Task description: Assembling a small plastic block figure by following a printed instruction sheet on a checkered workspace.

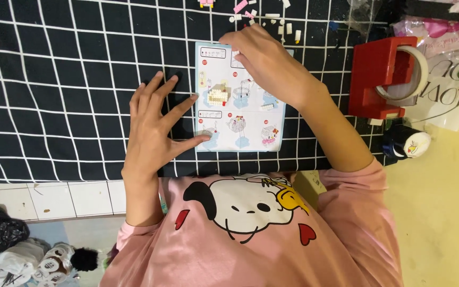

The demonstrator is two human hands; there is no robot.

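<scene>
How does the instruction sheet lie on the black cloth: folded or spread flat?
Spread flat. The instruction sheet shows all its picture panels, with the left hand pinning its left edge and the right hand over its top.

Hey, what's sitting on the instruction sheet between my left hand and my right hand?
In the head view, a small white brick build sits on the instruction sheet, between the left hand and the right hand.

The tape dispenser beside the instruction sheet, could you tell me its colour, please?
Red, seen clearly in the head view: tape dispenser.
</scene>
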